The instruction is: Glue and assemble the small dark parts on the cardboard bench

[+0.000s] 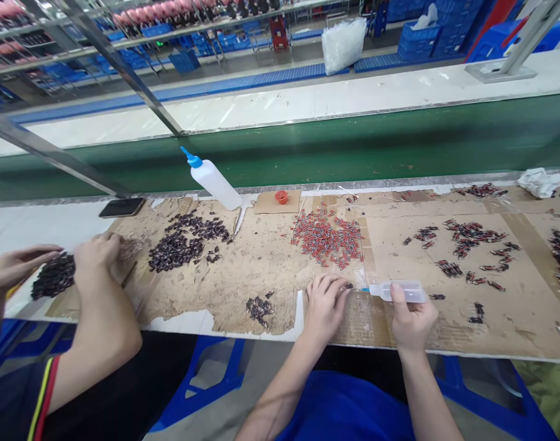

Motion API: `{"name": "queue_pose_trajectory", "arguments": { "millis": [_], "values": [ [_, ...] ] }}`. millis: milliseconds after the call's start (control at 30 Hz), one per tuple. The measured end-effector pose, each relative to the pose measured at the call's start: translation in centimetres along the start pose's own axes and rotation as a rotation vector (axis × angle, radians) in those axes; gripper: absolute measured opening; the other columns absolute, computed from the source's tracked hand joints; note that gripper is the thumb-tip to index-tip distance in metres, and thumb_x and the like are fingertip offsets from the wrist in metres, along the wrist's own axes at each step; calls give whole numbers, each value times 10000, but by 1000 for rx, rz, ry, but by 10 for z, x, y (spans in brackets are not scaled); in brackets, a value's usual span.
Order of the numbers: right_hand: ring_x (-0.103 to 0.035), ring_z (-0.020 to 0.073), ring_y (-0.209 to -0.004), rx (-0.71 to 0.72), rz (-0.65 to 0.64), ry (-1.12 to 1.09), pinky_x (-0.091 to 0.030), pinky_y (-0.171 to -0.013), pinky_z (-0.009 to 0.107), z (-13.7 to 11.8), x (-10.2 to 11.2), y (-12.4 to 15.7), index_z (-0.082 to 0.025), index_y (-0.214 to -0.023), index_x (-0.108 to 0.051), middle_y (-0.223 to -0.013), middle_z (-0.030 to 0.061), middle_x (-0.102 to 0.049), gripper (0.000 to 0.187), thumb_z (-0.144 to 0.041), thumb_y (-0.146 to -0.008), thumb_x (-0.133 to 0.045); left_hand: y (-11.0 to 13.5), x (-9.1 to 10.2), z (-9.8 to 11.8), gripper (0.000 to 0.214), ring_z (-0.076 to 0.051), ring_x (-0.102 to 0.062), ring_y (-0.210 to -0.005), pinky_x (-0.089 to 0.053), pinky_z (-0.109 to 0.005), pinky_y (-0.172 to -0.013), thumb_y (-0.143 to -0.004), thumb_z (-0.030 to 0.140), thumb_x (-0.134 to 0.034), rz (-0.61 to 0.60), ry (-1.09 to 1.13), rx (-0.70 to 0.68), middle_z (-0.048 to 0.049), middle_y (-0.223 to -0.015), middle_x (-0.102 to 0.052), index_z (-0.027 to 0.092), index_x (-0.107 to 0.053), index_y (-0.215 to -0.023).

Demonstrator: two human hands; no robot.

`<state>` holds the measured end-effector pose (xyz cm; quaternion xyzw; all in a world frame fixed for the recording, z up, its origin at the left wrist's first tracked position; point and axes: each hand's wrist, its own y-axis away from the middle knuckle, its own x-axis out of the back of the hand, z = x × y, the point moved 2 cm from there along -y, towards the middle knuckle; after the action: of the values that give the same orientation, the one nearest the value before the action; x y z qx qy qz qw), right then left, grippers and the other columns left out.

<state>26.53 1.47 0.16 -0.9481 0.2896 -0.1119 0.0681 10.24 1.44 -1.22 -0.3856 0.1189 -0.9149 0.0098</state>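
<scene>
My right hand (pixel 414 321) is wrapped round a small clear squeeze bottle (pixel 409 291), lying level with its blue needle tip pointing left. At that tip, my left hand (pixel 324 306) pinches a small dark part (pixel 348 286) between thumb and fingers; its exact kind is too small to tell. Just beyond my hands lies a spread pile of small red-and-dark parts (pixel 325 236). A smaller heap of dark parts (pixel 259 308) sits to the left of my left hand. Right of the bottle are scattered groups of joined red-and-black pieces (pixel 472 236).
Cardboard sheets (pixel 252 263) cover the bench. A large white bottle (pixel 215 184) with a blue nozzle leans at the back, near a red cap (pixel 281 197) and a phone (pixel 122 207). At left, a co-worker's hands (pixel 93 251) work by dark piles (pixel 176 248). A green barrier (pixel 307 153) runs behind.
</scene>
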Motion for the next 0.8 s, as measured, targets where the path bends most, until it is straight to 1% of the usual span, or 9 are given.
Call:
{"name": "queue_pose_trajectory", "arguments": {
  "millis": [100,233,333,500,667,800],
  "values": [
    [-579,156,-492,54,-32,76,-464,-487,260,-3,-3,1,-177,-633,-618,-547,25,-637,370,-526,-752,-650,0,1,-1,240,-226,-596,-1065,-404,-411,-924,-836,145,-637,-10,49,5,-44,-1045,-723,232,-644,-1059],
    [-532,139,-441,97,-57,183,-438,-476,258,0,-6,1,-184,-633,-613,-510,10,-608,379,-537,-768,-635,-1,1,-1,291,-216,-624,-1039,-382,-417,-933,-822,98,-617,-3,87,30,-31,-988,-749,224,-624,-1084],
    [-525,138,-435,126,-74,226,-425,-473,259,1,-8,0,-189,-633,-609,-503,9,-603,393,-556,-772,-627,-2,0,-2,286,-212,-632,-1022,-373,-420,-939,-821,111,-613,-4,105,58,-28,-977,-753,226,-620,-1082],
    [-539,146,-450,160,-113,242,-423,-479,262,0,-10,-1,-189,-646,-612,-520,15,-616,393,-558,-783,-616,-2,0,-2,281,-215,-634,-1019,-357,-429,-956,-813,122,-617,-10,108,83,-25,-969,-756,230,-622,-1072],
    [-555,151,-478,151,-141,222,-432,-489,257,1,-12,-1,-186,-659,-622,-552,20,-636,363,-526,-788,-632,-3,1,0,278,-207,-640,-999,-353,-425,-960,-804,111,-623,12,109,72,-14,-947,-762,234,-629,-1053],
    [-581,162,-510,138,-127,208,-449,-517,263,1,-13,-1,-174,-701,-653,-585,31,-660,354,-515,-790,-632,-4,3,2,261,-208,-650,-990,-358,-426,-959,-805,118,-624,4,114,97,-14,-933,-764,240,-635,-1035]
  ]
}}
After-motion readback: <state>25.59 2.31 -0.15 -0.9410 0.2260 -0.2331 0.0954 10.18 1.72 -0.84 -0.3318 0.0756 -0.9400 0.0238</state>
